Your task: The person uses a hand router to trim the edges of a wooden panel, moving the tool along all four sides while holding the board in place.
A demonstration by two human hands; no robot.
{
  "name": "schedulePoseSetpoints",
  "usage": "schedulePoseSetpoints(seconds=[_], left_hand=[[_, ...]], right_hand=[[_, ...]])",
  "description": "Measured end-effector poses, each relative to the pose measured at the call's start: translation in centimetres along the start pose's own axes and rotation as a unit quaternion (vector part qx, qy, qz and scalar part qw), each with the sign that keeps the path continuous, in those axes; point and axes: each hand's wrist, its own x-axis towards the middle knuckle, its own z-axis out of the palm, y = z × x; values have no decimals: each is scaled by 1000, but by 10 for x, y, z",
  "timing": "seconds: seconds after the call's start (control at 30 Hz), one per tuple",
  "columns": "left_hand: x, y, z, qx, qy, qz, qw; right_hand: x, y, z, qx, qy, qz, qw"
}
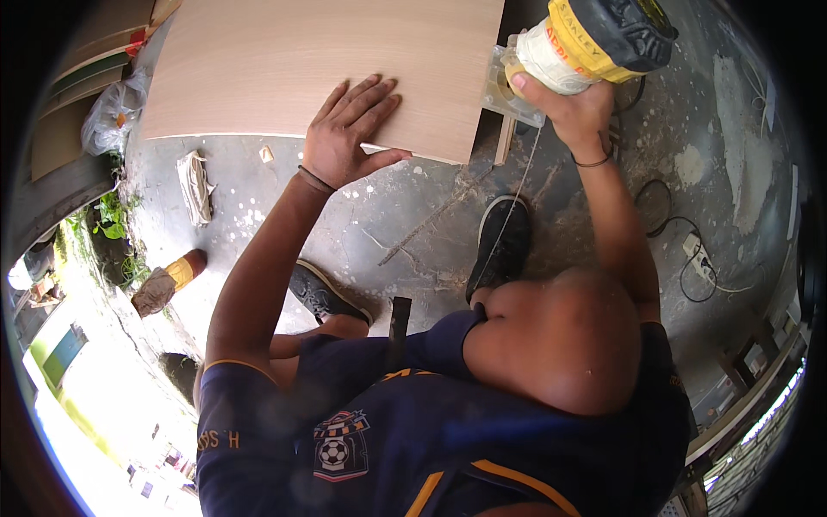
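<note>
A wide light wood-grain board reaches across the top of the view. My left hand lies on it near its closest edge, fingers spread and the thumb stretched out along that edge. In my right hand is a yellow and black trim router, gripped around its lower body, which has pale wrapping on it. The router's clear base plate is at the board's right edge. Its bit is hidden, and whether it touches the wood I cannot tell.
Below the board's right corner a narrow wood strip shows. On the paint-spotted floor lie a crumpled cloth, a power strip with black cable, and a brown-yellow object. A clear plastic bag sits by stacked boards at left.
</note>
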Motion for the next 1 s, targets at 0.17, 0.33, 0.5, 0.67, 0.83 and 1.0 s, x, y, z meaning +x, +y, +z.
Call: schedulePoseSetpoints(seconds=[0.17,0.33,0.5,0.67,0.83,1.0], left_hand=[[-3,-6,-1,-32,-3,-6,999],[-2,-6,-1,-70,-12,-14,997],[-2,-5,0,-77,-9,-20,997],[-3,-5,-1,-84,-9,-25,996],[-5,-6,1,-70,-15,-30,997],[-2,-3,1,-49,-17,-34,998]], right_hand=[[4,1,14,-48,3,10,999],[7,0,22,-105,-23,-6,994],[13,12,26,-106,-12,-23,994],[15,5,35,-133,-8,-15,991],[16,2,38,-92,-27,-23,995],[12,1,40,-99,-12,-16,995]])
